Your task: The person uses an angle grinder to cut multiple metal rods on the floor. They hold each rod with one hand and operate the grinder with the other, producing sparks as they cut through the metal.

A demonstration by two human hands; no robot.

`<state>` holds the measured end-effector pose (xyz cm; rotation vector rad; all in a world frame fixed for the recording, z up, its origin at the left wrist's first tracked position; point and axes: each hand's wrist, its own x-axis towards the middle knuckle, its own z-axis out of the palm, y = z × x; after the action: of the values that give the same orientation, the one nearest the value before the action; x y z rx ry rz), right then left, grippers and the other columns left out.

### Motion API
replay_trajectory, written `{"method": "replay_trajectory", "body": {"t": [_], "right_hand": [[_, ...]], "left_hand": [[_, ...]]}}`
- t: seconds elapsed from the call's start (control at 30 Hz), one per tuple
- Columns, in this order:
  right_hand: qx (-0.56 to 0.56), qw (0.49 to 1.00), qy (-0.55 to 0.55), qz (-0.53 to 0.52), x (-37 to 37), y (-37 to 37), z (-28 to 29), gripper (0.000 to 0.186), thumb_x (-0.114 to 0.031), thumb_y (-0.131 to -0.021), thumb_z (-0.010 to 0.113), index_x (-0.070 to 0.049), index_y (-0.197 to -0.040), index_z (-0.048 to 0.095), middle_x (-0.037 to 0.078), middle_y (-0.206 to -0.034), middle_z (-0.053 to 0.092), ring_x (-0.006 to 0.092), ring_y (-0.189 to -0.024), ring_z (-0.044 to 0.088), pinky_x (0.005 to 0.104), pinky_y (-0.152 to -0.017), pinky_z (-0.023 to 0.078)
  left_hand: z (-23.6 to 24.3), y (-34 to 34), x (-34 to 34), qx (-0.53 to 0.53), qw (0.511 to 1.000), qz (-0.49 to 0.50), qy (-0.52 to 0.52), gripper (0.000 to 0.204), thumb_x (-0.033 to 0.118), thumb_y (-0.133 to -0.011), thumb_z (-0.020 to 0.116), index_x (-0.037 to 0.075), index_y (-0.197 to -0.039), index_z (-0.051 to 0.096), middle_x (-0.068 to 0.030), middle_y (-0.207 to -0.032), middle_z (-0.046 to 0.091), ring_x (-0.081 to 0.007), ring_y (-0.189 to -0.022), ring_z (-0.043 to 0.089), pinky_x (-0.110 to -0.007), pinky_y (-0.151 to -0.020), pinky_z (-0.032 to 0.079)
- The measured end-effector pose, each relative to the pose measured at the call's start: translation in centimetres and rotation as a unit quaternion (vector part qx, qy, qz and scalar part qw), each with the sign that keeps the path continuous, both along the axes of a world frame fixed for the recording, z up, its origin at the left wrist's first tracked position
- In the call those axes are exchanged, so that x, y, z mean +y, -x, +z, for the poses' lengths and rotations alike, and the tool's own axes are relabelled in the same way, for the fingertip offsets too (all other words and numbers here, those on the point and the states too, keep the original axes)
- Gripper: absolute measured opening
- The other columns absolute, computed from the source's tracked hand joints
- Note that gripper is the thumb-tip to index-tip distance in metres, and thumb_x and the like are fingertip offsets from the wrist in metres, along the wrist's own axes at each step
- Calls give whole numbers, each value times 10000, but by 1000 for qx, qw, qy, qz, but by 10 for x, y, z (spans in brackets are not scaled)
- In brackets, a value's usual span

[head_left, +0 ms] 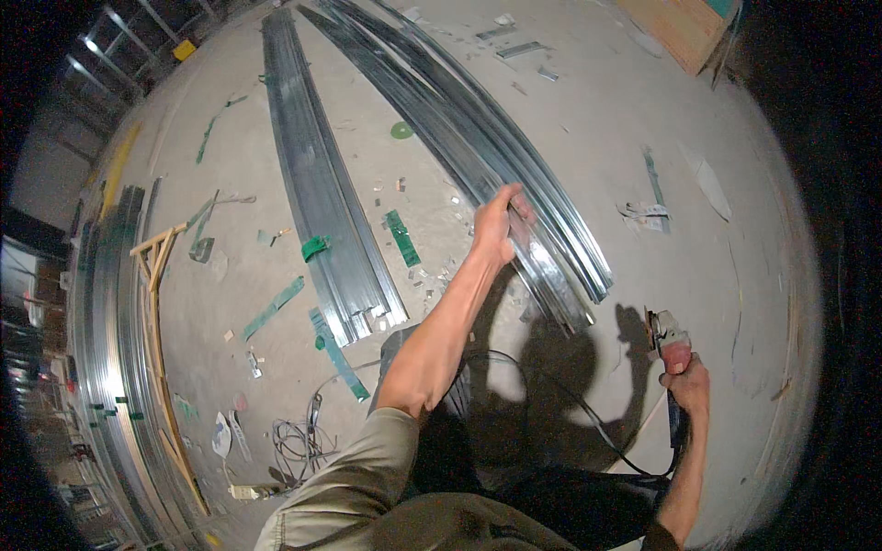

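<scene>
My left hand (498, 222) grips a long galvanized metal channel (541, 277) near its lower end, beside more channels (567, 235) running toward the top of the view. My right hand (690, 380) is closed on an angle grinder (673, 342) with a red body and metal head, held to the right of the channel ends, apart from them. A black cable (606, 450) runs from the grinder's lower end across the floor. Another bundle of channels (315, 165), with green tape (314, 246) across it, lies left of my left arm.
More metal profiles (107, 344) lie along the far left beside a wooden frame (160, 246). Green tape scraps (402, 237) and metal offcuts (520, 50) litter the concrete floor (698, 119). A coiled cable (299, 445) sits at the lower left; a wooden board (671, 26) is at the top right.
</scene>
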<state>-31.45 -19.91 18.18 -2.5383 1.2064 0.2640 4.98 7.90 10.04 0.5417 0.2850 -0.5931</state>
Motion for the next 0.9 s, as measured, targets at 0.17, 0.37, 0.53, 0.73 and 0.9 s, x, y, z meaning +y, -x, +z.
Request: {"method": "replay_trajectory", "body": {"t": [0.17, 0.37, 0.53, 0.73, 0.9], "right_hand": [[-107, 987, -123, -7, -7, -26, -7, 329, -145, -688, 770, -7, -943, 614, 138, -864, 688, 258, -753, 661, 392, -718, 529], [-288, 853, -405, -155, -7, -39, -7, 242, -191, -824, 723, -55, -986, 605, 50, -809, 621, 151, -656, 595, 320, -604, 497], [-364, 767, -473, -238, -2, -44, -3, 274, -238, -885, 728, -57, -1066, 632, 63, -869, 675, 178, -741, 662, 308, -670, 537], [-412, 669, -549, -284, -5, -49, 5, 362, -344, -925, 692, -25, -1070, 601, 84, -880, 665, 212, -747, 660, 338, -685, 546], [-452, 641, -568, -251, -6, -76, -19, 329, -350, -977, 626, -24, -1023, 636, 117, -909, 679, 242, -822, 666, 368, -732, 548]], "left_hand": [[-22, -3, 13, -53, 987, -7, -152, 220, 191, -934, 701, 24, -814, 621, -69, -718, 618, -206, -599, 606, -358, -583, 533], [-69, 0, -7, -107, 954, -34, -278, 251, 158, -931, 706, -58, -1056, 681, -132, -921, 721, -212, -739, 672, -346, -670, 550], [-87, 7, -34, -163, 873, -104, -448, 444, 203, -887, 709, -29, -1257, 628, -135, -1142, 697, -216, -983, 643, -385, -840, 500], [-66, 24, -49, -221, 862, -36, -456, 630, 208, -874, 741, -47, -1403, 512, -134, -1215, 675, -211, -1081, 625, -347, -922, 481], [-30, 45, -32, -317, 792, -17, -521, 546, 156, -905, 721, -49, -1377, 535, -158, -1237, 672, -212, -1091, 639, -313, -938, 496]]}}
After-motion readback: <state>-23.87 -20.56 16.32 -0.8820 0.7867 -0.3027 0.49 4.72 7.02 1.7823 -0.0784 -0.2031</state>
